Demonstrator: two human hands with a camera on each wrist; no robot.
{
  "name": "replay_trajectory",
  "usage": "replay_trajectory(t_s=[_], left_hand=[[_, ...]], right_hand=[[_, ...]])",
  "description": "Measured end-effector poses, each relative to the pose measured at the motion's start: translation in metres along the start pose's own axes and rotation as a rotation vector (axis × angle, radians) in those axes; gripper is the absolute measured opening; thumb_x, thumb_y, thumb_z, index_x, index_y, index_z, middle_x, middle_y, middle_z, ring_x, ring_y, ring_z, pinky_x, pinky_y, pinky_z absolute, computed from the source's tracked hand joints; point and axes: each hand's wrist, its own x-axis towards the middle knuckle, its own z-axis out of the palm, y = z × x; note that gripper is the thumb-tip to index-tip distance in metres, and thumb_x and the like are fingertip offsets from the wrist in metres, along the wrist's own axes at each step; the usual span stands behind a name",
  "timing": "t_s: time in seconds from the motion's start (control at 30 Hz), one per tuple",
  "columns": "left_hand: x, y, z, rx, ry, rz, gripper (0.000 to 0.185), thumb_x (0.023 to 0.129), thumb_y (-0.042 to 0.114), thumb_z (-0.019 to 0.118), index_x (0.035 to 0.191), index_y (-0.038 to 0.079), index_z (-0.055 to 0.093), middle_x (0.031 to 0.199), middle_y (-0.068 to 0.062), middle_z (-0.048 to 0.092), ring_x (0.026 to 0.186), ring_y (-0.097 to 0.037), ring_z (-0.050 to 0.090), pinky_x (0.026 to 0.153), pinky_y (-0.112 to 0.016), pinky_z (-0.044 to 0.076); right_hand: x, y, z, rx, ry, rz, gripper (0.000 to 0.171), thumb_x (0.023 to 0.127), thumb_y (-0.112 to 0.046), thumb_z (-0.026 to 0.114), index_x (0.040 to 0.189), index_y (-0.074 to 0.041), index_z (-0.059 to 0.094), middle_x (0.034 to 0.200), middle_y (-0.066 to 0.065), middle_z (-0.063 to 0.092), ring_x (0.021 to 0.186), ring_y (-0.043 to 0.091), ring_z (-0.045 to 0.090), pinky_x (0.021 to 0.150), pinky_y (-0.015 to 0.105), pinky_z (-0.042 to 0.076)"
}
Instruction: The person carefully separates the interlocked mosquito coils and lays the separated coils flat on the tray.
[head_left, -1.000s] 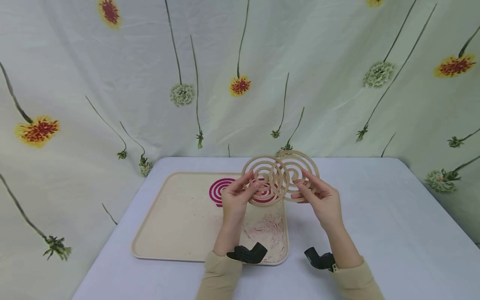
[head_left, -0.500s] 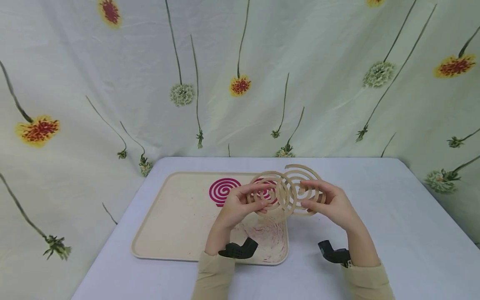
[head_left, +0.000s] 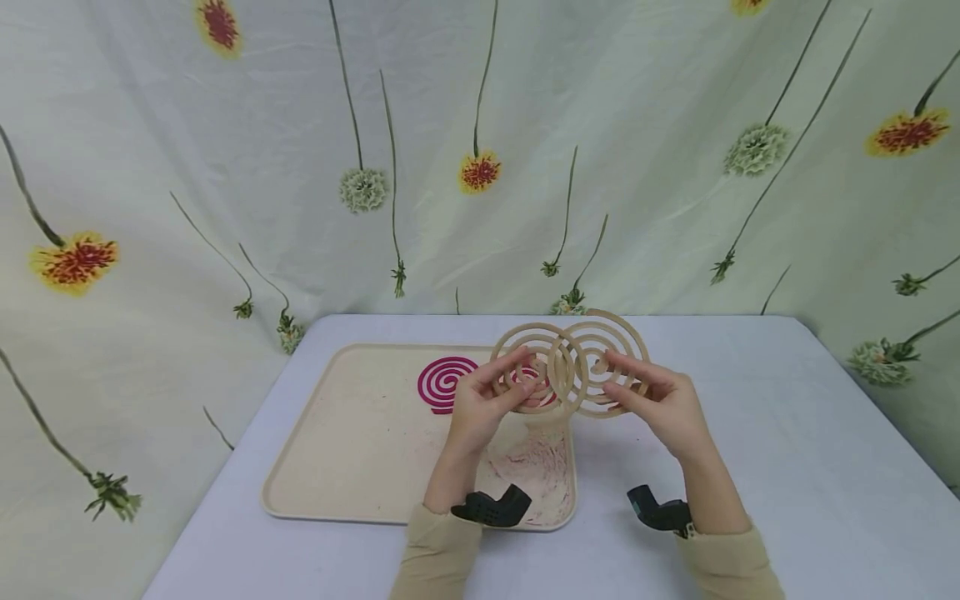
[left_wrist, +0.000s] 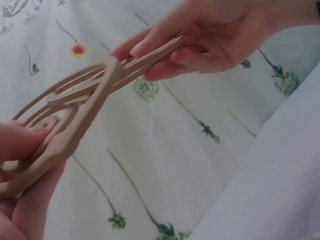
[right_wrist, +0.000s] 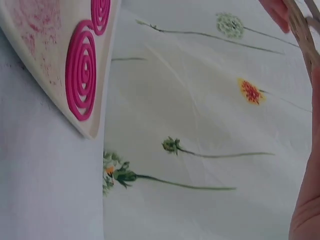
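Two tan mosquito coils are held up above the tray's right end in the head view, overlapping and seemingly interlinked. My left hand pinches the left tan coil between thumb and fingers. The right tan coil is gripped the same way by my right hand. From the left wrist view, the coils cross at an angle, the left hand low and the right hand above. Only a piece of tan coil and part of the hand show at the right wrist view's edge.
A cream tray lies on the white-covered table, its right part smeared with pink residue. One pink coil lies on it beside another pink coil. A flowered cloth hangs behind.
Both hands dipped toward me with the tan coils, then rose partway again. They now sit slightly further right than a second ago. The tan coils still overlap; the pink coils have not moved.
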Motion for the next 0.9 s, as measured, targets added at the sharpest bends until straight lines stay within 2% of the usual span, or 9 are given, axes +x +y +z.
replay_trajectory(t_s=[0.1,0.17,0.23,0.3,0.4,0.53,0.67,0.8,0.9], left_hand=[[0.001,-0.004,0.012,-0.064,0.138,0.058,0.042,0.082,-0.015,0.061,0.122,-0.015,0.052,0.112,-0.011,0.065,0.077,-0.014,0.069,0.067,-0.030,0.056],[0.001,-0.006,0.019,-0.089,0.198,0.085,0.043,0.083,-0.013,0.062,0.124,-0.013,0.051,0.114,-0.007,0.065,0.081,-0.015,0.069,0.070,-0.031,0.056],[0.001,-0.007,0.023,-0.095,0.214,0.089,0.043,0.085,-0.009,0.061,0.126,-0.011,0.051,0.116,-0.007,0.063,0.085,-0.016,0.068,0.072,-0.033,0.055],[0.001,-0.007,0.022,-0.055,0.189,0.069,0.039,0.088,-0.004,0.061,0.126,-0.009,0.053,0.112,-0.007,0.064,0.085,-0.015,0.068,0.074,-0.032,0.055],[0.001,-0.002,0.014,0.053,0.102,0.031,0.035,0.088,0.001,0.062,0.122,-0.008,0.057,0.108,-0.008,0.065,0.088,-0.014,0.066,0.074,-0.027,0.055],[-0.001,0.006,-0.003,0.190,-0.038,-0.036,0.030,0.084,-0.002,0.066,0.113,-0.008,0.062,0.104,-0.008,0.067,0.083,-0.012,0.057,0.067,-0.018,0.051],[-0.002,0.010,-0.014,0.234,-0.182,-0.103,0.030,0.081,-0.006,0.067,0.111,-0.010,0.063,0.103,-0.017,0.065,0.072,-0.010,0.051,0.058,-0.017,0.046],[-0.003,0.011,-0.015,0.223,-0.241,-0.120,0.032,0.081,-0.009,0.065,0.112,-0.013,0.060,0.101,-0.022,0.063,0.069,-0.009,0.053,0.057,-0.017,0.047],[-0.004,0.010,-0.012,0.197,-0.183,-0.120,0.032,0.080,-0.009,0.066,0.112,-0.014,0.060,0.100,-0.018,0.065,0.071,-0.008,0.055,0.059,-0.016,0.048]], right_hand=[[0.001,0.002,0.014,0.014,0.138,0.007,0.033,0.080,0.012,0.066,0.113,0.010,0.062,0.101,0.001,0.067,0.066,0.013,0.064,0.062,0.030,0.056],[0.002,0.004,0.021,-0.001,0.206,0.012,0.032,0.079,0.009,0.068,0.111,0.008,0.064,0.100,-0.001,0.068,0.066,0.012,0.062,0.063,0.027,0.056],[0.003,0.005,0.025,-0.019,0.244,0.013,0.031,0.079,0.007,0.069,0.110,0.007,0.065,0.098,-0.001,0.069,0.068,0.011,0.062,0.063,0.025,0.056],[0.003,0.005,0.023,-0.031,0.247,0.019,0.031,0.079,0.006,0.070,0.110,0.007,0.065,0.097,-0.001,0.069,0.070,0.011,0.064,0.063,0.024,0.056],[0.002,0.003,0.014,-0.015,0.164,0.034,0.033,0.082,0.006,0.068,0.114,0.006,0.062,0.099,0.002,0.068,0.075,0.012,0.067,0.063,0.026,0.056],[0.000,0.001,-0.005,-0.010,-0.089,0.060,0.036,0.085,0.008,0.062,0.121,0.008,0.056,0.107,0.001,0.066,0.078,0.017,0.069,0.063,0.032,0.057],[-0.002,0.000,-0.018,-0.063,-0.301,0.052,0.036,0.086,0.010,0.059,0.122,0.009,0.055,0.111,-0.002,0.064,0.076,0.019,0.069,0.063,0.032,0.057],[-0.002,0.000,-0.019,-0.097,-0.342,0.017,0.037,0.085,0.009,0.061,0.122,0.006,0.057,0.110,-0.002,0.065,0.072,0.017,0.067,0.055,0.026,0.052],[-0.003,0.001,-0.015,-0.127,-0.285,0.008,0.039,0.083,0.009,0.063,0.121,0.002,0.059,0.110,-0.003,0.065,0.068,0.013,0.063,0.049,0.023,0.047]])
